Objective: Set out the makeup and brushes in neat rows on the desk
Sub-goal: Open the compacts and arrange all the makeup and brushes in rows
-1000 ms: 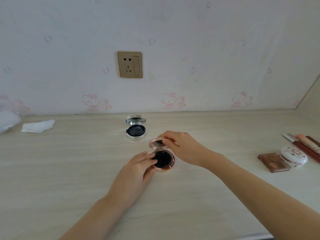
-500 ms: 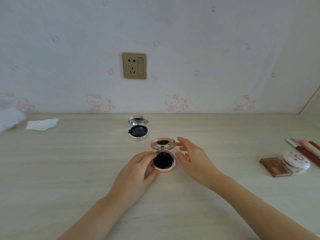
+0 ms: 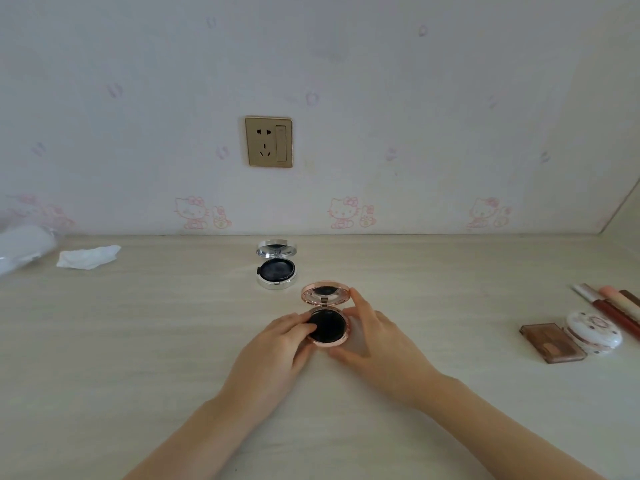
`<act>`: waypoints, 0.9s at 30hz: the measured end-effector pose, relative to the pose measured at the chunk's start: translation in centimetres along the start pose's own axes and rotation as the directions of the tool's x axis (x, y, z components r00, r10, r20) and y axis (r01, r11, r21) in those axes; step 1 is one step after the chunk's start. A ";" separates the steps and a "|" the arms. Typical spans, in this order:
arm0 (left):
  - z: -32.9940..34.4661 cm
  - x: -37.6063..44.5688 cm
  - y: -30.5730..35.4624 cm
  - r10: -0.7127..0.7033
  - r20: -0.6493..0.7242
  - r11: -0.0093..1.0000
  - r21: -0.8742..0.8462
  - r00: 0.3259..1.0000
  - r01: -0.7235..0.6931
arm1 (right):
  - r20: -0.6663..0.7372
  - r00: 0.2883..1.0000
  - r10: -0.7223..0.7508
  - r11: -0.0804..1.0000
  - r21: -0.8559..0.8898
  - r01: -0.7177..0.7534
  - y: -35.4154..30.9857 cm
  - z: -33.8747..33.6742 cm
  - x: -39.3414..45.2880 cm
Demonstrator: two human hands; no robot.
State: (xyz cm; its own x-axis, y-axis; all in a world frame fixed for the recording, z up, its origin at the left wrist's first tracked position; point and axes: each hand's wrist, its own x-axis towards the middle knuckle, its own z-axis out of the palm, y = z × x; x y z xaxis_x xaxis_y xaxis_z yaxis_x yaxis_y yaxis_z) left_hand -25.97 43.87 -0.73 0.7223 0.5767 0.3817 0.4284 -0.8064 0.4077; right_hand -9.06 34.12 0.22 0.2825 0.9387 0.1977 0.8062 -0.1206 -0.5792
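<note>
A rose-gold compact [image 3: 327, 329] lies open in the middle of the desk [image 3: 138, 341], black puff up and mirrored lid tilted back. My left hand [image 3: 273, 351] holds its left edge, with fingertips on the puff. From the other side my right hand [image 3: 377, 344] cups it, one finger on the lid rim and the thumb by the front of the base. A silver compact [image 3: 276, 270] sits open just behind, to the left. At the right lie a brown palette [image 3: 550, 342], a white round case [image 3: 594, 332] and several slim tubes [image 3: 613, 306].
A crumpled tissue [image 3: 88, 257] and a white blurred object [image 3: 20, 247] lie at the far left by the wall. A gold wall socket [image 3: 269, 142] sits above the desk. A side wall closes in at the far right.
My right hand let go of the lid, drew back open, then closed in again on the compact's right side. My left hand stayed on the left edge.
</note>
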 end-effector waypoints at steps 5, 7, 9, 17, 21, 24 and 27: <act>0.5 2.0 0.0 0.064 0.005 0.988 0.140 0.998 -0.064 | -0.022 0.999 0.028 1.000 0.008 -0.028 0.7 -0.1 2.1; 0.3 3.1 0.3 0.075 0.027 0.972 0.223 0.997 -0.080 | -0.028 0.999 0.036 0.999 0.024 -0.035 1.0 -0.1 3.2; 0.2 4.1 0.2 0.086 0.023 0.957 0.278 0.996 -0.089 | -0.040 0.998 0.043 0.999 0.014 -0.043 1.3 -0.1 4.4; 0.6 7.1 -0.7 0.149 -0.019 0.919 0.371 0.989 -0.131 | -0.055 0.997 0.059 0.998 -0.026 -0.061 2.0 0.3 8.4; 1.0 7.5 -1.0 0.155 0.022 0.919 0.364 0.988 -0.152 | -0.075 0.995 0.064 0.998 -0.016 -0.065 2.2 0.4 9.7; 1.3 7.4 -1.4 0.118 0.057 0.941 0.313 0.991 -0.130 | -0.071 0.994 0.078 0.997 0.011 -0.077 2.1 0.4 10.5; 1.2 7.2 -1.4 0.114 0.030 0.947 0.298 0.993 -0.117 | -0.062 0.995 0.074 0.997 0.011 -0.074 2.1 0.4 10.9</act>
State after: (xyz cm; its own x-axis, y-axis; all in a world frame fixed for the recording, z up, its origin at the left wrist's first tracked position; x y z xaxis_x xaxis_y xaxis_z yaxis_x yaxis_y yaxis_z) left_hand -20.70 49.01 0.46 0.7822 0.4771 0.4007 0.4829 -0.8706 0.0939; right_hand -4.47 44.26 0.86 0.3730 0.9055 0.2024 0.7777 -0.1861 -0.6005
